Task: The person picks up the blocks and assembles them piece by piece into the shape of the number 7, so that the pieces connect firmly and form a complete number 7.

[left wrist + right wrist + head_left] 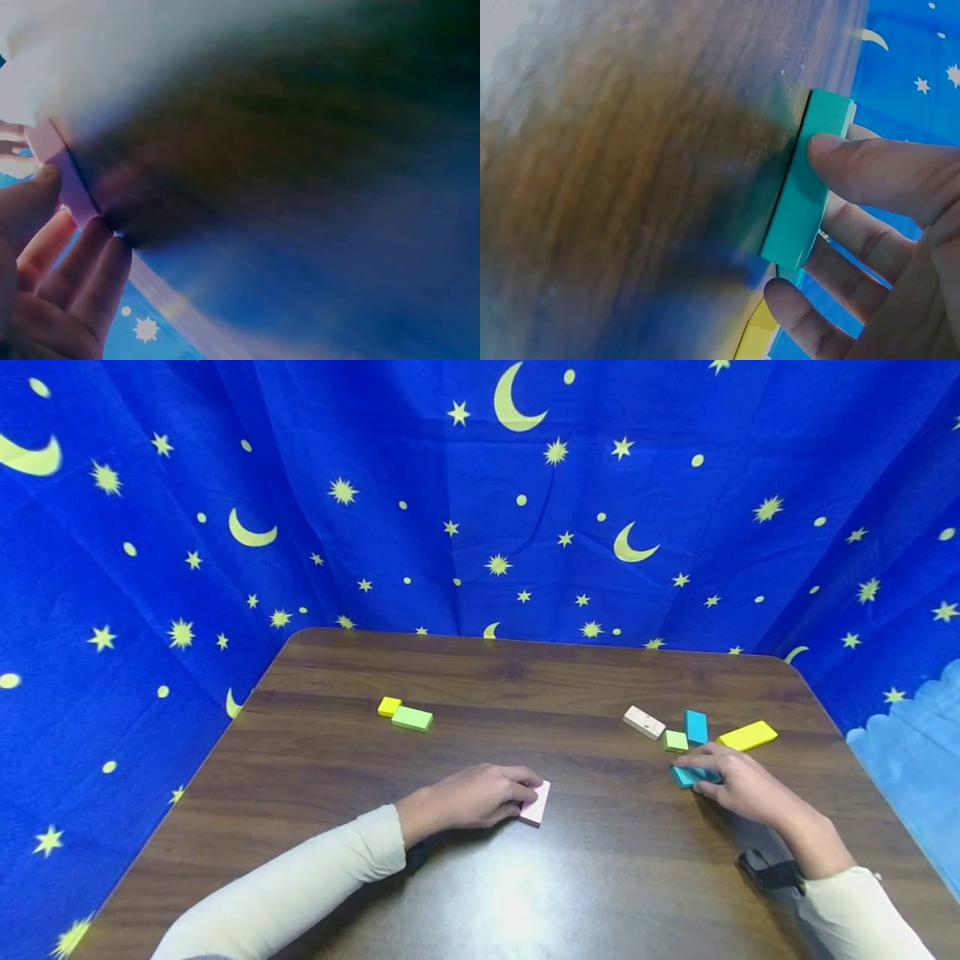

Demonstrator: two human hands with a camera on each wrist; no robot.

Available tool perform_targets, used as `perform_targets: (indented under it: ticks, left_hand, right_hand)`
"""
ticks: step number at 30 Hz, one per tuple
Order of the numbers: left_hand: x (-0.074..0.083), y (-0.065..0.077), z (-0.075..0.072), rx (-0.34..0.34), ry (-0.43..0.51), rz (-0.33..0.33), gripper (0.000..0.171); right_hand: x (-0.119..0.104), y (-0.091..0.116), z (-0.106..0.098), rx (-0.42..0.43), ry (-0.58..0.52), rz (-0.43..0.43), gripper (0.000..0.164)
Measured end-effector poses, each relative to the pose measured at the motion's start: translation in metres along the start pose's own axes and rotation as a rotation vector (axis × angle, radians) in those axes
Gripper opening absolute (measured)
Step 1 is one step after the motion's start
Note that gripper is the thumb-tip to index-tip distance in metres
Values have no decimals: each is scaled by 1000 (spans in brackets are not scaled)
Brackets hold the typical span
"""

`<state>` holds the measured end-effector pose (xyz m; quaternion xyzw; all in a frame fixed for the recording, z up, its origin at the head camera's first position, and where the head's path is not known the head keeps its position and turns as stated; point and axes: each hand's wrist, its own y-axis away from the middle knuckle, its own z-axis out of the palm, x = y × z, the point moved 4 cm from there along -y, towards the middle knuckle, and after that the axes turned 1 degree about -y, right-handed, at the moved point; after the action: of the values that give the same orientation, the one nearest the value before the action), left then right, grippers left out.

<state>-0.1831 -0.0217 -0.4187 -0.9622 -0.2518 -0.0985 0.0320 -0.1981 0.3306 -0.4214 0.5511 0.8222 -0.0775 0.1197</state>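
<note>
Near the middle of the table, my left hand (487, 796) holds a pale pink block (536, 806) that lies flat on the wood. In the left wrist view the thumb lies on one side of the pink block (64, 176) and fingers are on the other. To the right, my right hand (746, 781) grips a teal block (684, 777), partly hidden under its fingers. The right wrist view shows the thumb pressed on the long side of that teal block (806, 184), with fingers behind it.
Just beyond the right hand lie a blue block (696, 727), a small green block (676, 742), a whitish block (643, 722) and a long yellow block (747, 736). At the left back, a small yellow block (389, 707) touches a light green block (412, 719). A starry blue curtain (480, 468) surrounds the table.
</note>
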Motion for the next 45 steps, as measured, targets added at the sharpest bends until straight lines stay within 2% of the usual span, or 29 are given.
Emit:
perform_targets:
  ticks: [4, 9, 15, 22, 27, 35, 38, 42, 45]
  left_hand:
    - [0, 0, 1, 13, 3, 13, 22]
    - [0, -1, 4, 8, 6, -3, 25]
    - [0, -1, 5, 9, 0, -19, 24]
    - [5, -3, 4, 38, -9, -24, 18]
    - [6, -2, 4, 42, -12, -29, 17]
    - [7, 1, 6, 47, 4, -43, 17]
    - [8, 2, 5, 43, 11, -44, 17]
    - [10, 3, 5, 45, 18, -45, 16]
    - [11, 4, 4, 46, 17, -43, 16]
  right_hand:
    - [-2, -1, 0, -4, 1, -6, 33]
    - [-2, -3, 0, 10, 8, -30, 34]
    - [-3, -4, 1, -3, 4, -15, 34]
    - [-7, -7, 1, 4, -11, -52, 33]
    - [-9, -9, 1, -9, -7, -40, 34]
    - [-11, -11, 2, 2, 5, -81, 35]
    - [-15, -14, -1, 20, 15, -132, 35]
    - [-25, -22, -8, 93, 45, -259, 37]
    - [-33, -29, -14, 127, 79, -321, 38]
